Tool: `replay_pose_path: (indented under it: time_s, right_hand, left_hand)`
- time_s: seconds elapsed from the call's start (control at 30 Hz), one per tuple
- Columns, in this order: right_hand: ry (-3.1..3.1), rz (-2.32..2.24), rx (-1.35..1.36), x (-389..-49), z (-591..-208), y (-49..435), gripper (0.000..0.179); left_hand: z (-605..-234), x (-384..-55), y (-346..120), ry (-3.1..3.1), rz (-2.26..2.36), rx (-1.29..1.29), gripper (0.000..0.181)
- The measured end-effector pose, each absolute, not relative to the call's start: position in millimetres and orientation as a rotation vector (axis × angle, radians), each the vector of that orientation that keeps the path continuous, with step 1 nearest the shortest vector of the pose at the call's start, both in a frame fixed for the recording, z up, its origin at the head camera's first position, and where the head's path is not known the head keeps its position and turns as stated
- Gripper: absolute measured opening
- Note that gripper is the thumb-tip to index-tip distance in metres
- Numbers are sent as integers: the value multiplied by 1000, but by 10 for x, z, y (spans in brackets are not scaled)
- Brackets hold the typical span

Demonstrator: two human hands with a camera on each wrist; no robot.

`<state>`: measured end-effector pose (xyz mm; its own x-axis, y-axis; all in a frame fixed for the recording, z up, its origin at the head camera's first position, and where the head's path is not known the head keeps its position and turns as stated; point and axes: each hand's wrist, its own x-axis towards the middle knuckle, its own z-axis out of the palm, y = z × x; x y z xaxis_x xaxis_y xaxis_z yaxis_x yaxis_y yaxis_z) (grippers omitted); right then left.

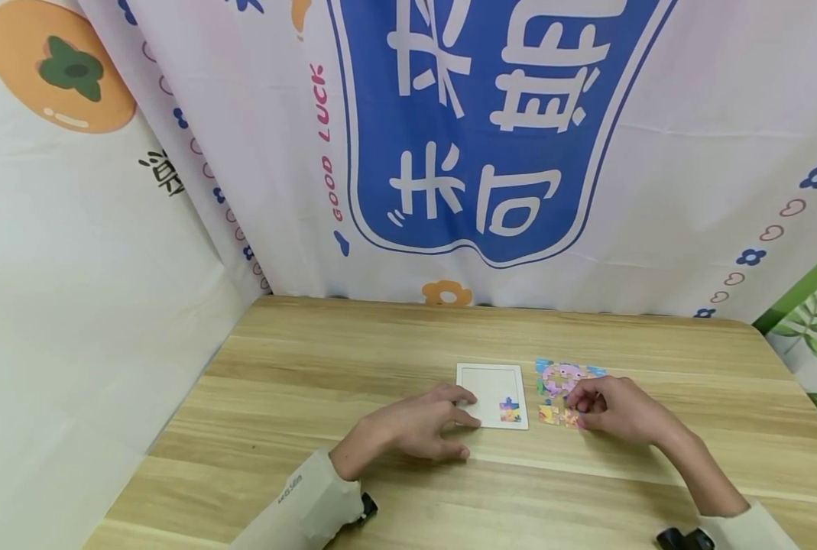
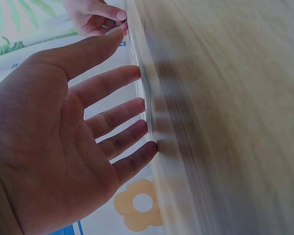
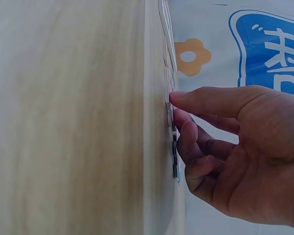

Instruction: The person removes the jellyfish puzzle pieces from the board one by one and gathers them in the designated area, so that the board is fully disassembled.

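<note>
A white puzzle tray (image 1: 487, 386) with a thin dark inner line lies flat on the table, a few joined purple and yellow pieces (image 1: 510, 410) in its lower right corner. My left hand (image 1: 425, 422) rests its fingertips along the tray's left side, fingers spread and fairly straight. Right of the tray, a pink and blue picture of loose jigsaw pieces (image 1: 558, 376) is laid out, with yellow pieces (image 1: 549, 414) below. My right hand (image 1: 617, 409) pinches a yellow and pink puzzle piece (image 1: 571, 417) at the lower right; its other fingers (image 3: 198, 169) are curled.
The wooden table (image 1: 353, 344) reaches back to a printed white curtain (image 1: 264, 153) with a blue panel. More white cloth (image 1: 71, 267) hangs along the left side. Dark wrist devices (image 1: 685, 539) sit at both cuffs.
</note>
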<state>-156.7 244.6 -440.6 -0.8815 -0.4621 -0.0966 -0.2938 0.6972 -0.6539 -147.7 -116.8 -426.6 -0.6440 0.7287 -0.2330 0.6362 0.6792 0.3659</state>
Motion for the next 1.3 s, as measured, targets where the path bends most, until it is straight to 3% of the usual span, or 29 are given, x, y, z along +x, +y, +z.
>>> replay_pose_path:
  time_s: [0.5, 1.3]
  right_hand:
    - [2658, -989, -597, -1586, -4365, 2426, 12]
    - [2595, -1007, -720, -1729, -4338, 1900, 16]
  left_hand:
    - [-4253, -1475, -1165, 2530, 356, 1058, 48]
    - [-4254, -1491, -1113, 2580, 310, 1154, 45]
